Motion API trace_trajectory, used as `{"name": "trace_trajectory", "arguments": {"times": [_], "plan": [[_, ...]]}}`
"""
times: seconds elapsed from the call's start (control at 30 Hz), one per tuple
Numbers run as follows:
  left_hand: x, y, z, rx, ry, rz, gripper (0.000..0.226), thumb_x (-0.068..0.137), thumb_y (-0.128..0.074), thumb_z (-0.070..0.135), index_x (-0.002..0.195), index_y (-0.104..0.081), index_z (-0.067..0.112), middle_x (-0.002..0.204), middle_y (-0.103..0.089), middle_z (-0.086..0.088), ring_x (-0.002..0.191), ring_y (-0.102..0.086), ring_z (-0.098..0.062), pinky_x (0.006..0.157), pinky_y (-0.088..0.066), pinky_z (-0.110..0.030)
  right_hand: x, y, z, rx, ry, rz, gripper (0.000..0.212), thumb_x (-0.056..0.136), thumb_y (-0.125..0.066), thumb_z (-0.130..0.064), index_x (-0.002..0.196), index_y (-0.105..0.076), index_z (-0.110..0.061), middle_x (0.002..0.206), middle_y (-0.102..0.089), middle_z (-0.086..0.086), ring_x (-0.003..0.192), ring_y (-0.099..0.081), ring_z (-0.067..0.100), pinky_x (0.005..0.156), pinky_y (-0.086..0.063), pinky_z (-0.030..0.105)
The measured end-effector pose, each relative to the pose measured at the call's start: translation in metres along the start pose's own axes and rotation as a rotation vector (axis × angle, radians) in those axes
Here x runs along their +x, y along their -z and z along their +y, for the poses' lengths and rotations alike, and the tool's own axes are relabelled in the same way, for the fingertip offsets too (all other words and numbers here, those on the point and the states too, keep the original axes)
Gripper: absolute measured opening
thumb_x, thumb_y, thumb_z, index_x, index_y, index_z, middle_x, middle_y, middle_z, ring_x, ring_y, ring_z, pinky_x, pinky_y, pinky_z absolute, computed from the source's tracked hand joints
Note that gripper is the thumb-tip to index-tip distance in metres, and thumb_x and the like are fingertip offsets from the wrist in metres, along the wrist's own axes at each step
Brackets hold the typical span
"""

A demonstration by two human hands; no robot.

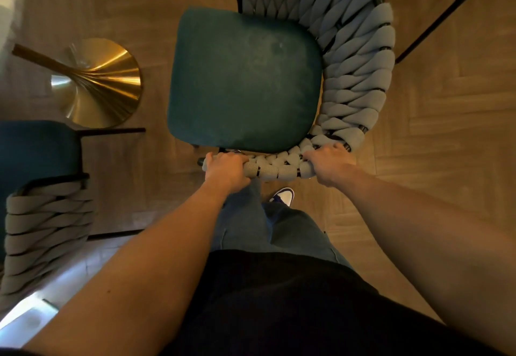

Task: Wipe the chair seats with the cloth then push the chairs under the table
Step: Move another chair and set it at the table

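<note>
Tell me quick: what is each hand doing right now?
Left hand: fingers curled round the woven backrest of the chair, gripping it.
Right hand: gripping the same backrest further along.
No cloth in view.

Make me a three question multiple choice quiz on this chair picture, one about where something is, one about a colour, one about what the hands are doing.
1. Where does the gold table base stand relative to the gripped chair?
A. To its left in the view
B. On its seat
C. Behind the person

2. What colour is the seat cushion of that chair?
A. Red
B. Dark teal green
C. White

3. What are the hands doing?
A. Both hang free
B. One wipes the seat with a cloth
C. Both grip the woven backrest

Answers:
1 A, the base sits on the floor left of the cushion.
2 B, the cushion reads dark teal green.
3 C, the left hand and right hand curl over the grey woven rim, and no cloth is in view.
</note>
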State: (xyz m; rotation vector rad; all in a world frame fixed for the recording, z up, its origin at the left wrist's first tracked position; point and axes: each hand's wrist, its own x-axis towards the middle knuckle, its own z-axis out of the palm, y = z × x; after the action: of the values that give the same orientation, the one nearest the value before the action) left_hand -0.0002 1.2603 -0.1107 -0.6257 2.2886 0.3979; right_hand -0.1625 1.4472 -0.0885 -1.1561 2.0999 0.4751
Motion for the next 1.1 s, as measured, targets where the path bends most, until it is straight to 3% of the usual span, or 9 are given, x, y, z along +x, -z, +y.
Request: {"name": "trace_trajectory", "arguments": {"times": [0.17, 0.27, 0.4, 0.43, 0.73, 1.0, 1.1], "plan": [[-0.002, 0.012, 0.000, -0.032, 0.001, -0.063, 0.054, 0.076, -0.066, 0.057, 0.124, -0.059, 0.034, 0.118, -0.062, 0.001, 0.114, -0.054, -0.024, 0.102, -0.035, -0.046, -0.008, 0.008, 0.007, 0.175, -0.009, -0.041, 0.044, 0.087, -0.068, -0.013, 0.128, -0.057, -0.026, 0.121, -0.063, 0.005, 0.112, -0.057, 0.026, 0.087, -0.045, 0.036], [-0.001, 0.021, 0.004, -0.154, -0.020, -0.070, 0.039, 0.080, -0.066, 0.052, 0.110, -0.066, 0.027, 0.107, -0.065, 0.001, 0.099, -0.060, -0.022, 0.083, -0.050, -0.037, -0.013, 0.013, 0.014, 0.358, -0.043, -0.031, 0.038, 0.084, -0.065, -0.010, 0.118, -0.061, -0.025, 0.116, -0.064, 0.006, 0.104, -0.059, 0.027, 0.078, -0.050, 0.035], [0.002, 0.033, 0.026, -0.246, -0.083, -0.073, 0.008, 0.083, -0.063, 0.035, 0.083, -0.068, 0.030, 0.095, -0.069, 0.003, 0.089, -0.063, -0.021, 0.074, -0.052, -0.033, -0.028, 0.014, 0.031, 0.520, -0.126, 0.067, 0.027, 0.085, -0.061, -0.015, 0.110, -0.065, -0.026, 0.109, -0.067, 0.005, 0.100, -0.062, 0.028, 0.081, -0.056, 0.040], [0.003, 0.035, 0.034, -0.267, -0.088, -0.071, 0.010, 0.084, -0.060, 0.031, 0.079, -0.068, 0.028, 0.092, -0.070, 0.002, 0.088, -0.063, -0.021, 0.073, -0.053, -0.033, -0.032, 0.014, 0.037, 0.536, -0.141, 0.074, 0.027, 0.085, -0.059, -0.015, 0.108, -0.066, -0.026, 0.109, -0.067, 0.006, 0.100, -0.062, 0.029, 0.081, -0.056, 0.040], [0.013, 0.043, 0.129, -0.334, -0.142, 0.005, 0.017, 0.085, -0.053, 0.027, 0.077, -0.068, 0.029, 0.089, -0.071, -0.003, 0.085, -0.064, -0.025, 0.076, -0.055, -0.038, -0.059, -0.004, 0.109, 0.505, -0.162, 0.034, 0.029, 0.085, -0.053, -0.015, 0.106, -0.070, -0.027, 0.106, -0.070, 0.006, 0.097, -0.064, 0.030, 0.087, -0.056, 0.042], [0.010, 0.031, 0.216, -0.480, 0.047, 0.165, 0.017, 0.088, -0.056, 0.028, 0.087, -0.073, 0.023, 0.088, -0.071, -0.003, 0.078, -0.062, -0.022, 0.071, -0.054, -0.036, -0.070, -0.020, 0.192, 0.409, -0.050, -0.009, 0.028, 0.088, -0.059, -0.015, 0.112, -0.069, -0.025, 0.110, -0.068, 0.004, 0.098, -0.063, 0.025, 0.083, -0.056, 0.036], [0.007, 0.026, 0.238, -0.527, 0.106, 0.188, 0.019, 0.089, -0.055, 0.027, 0.090, -0.073, 0.023, 0.088, -0.070, -0.003, 0.076, -0.062, -0.020, 0.068, -0.053, -0.034, -0.070, -0.015, 0.217, 0.377, -0.016, -0.015, 0.027, 0.088, -0.056, -0.017, 0.109, -0.069, -0.027, 0.111, -0.067, 0.005, 0.099, -0.063, 0.026, 0.086, -0.057, 0.040]]}}
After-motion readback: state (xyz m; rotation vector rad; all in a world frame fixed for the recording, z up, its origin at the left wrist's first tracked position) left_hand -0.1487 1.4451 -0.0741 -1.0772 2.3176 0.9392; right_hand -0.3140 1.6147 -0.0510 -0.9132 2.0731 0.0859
